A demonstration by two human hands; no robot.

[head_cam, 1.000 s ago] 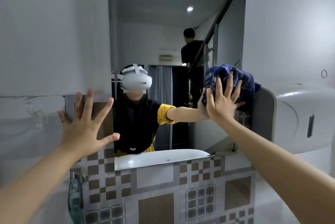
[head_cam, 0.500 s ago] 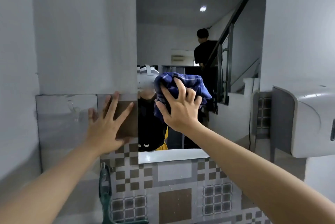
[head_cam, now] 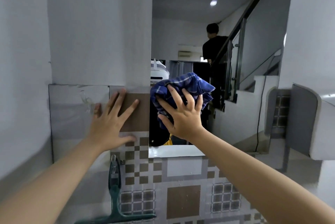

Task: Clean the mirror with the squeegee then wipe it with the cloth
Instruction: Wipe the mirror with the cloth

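Blue checked cloth pressed against the lower left part of the wall mirror.

The cloth is bunched under the right hand, whose fingers are spread over it and bear it flat onto the glass near the mirror's left edge. The left hand is laid open, fingers splayed, on the tiled wall just left of the mirror. A green squeegee is hung from a hook below the left hand, blade lowermost. In the mirror are reflected a staircase with a metal railing, a ceiling light and a person in black. A white dispenser is mounted on the wall to the mirror's right.
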